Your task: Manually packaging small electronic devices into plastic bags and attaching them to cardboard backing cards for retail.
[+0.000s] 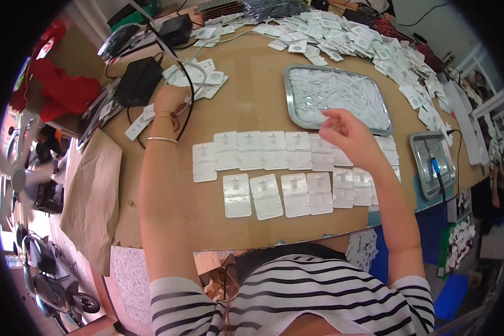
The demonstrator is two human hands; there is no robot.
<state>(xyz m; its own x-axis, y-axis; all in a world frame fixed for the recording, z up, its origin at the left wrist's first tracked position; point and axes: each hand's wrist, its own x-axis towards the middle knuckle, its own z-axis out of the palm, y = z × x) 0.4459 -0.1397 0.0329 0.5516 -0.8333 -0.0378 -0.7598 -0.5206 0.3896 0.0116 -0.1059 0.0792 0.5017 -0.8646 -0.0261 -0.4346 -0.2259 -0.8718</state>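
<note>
My left hand [172, 101] reaches to the far left of the table, by a small pile of white flat plastic pieces [213, 78]. Its fingertips are hard to make out there, and a dark curved cable [191, 106] crosses beside it. Over the near edge of a metal tray [290, 106] filled with thin white plastic strips [341, 92], my right hand [344, 134] hovers with fingers bent and thumb apart; I see nothing in it. Beneath and left of it, white rectangular plastic pieces lie in two rows, a far row [273, 150] and a near row [295, 194].
A large heap of white pieces [369, 42] covers the far right. A smaller metal tray [417, 162] with a blue-and-black tool [435, 171] stands at the right. Brown paper [92, 196] hangs over the left edge; a black box [137, 81] sits far left.
</note>
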